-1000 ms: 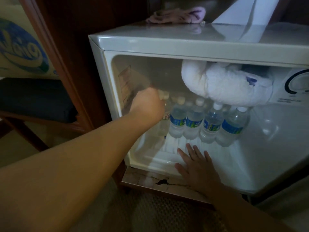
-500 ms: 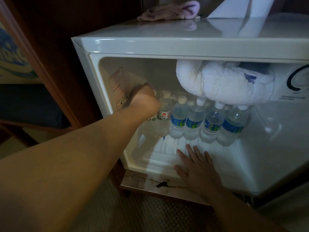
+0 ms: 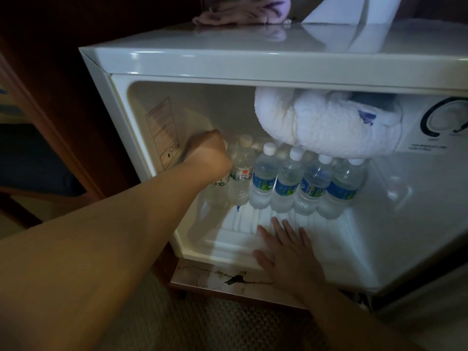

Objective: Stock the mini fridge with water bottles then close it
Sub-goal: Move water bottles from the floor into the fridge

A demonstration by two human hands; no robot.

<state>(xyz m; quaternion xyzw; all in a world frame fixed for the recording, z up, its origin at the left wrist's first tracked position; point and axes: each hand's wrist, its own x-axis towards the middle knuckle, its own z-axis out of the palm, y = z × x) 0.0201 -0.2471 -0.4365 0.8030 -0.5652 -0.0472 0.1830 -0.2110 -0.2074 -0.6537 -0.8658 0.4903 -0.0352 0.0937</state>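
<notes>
Head view: the left hand point(image 3: 210, 155) grips a water bottle point(image 3: 218, 184) at the left end of the row inside the open mini fridge point(image 3: 228, 63), beside 5 more bottles point(image 3: 288, 183). The right hand point(image 3: 286, 252) lies flat, fingers straight, on the fridge floor's front edge.

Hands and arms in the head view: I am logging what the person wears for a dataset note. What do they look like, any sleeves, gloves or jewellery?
Both are bare. The left hand and right hand show no gloves and no rings that can be made out in the dim light. Both forearms are uncovered up to the frame edge: no sleeves, watch or bracelet show.
</notes>
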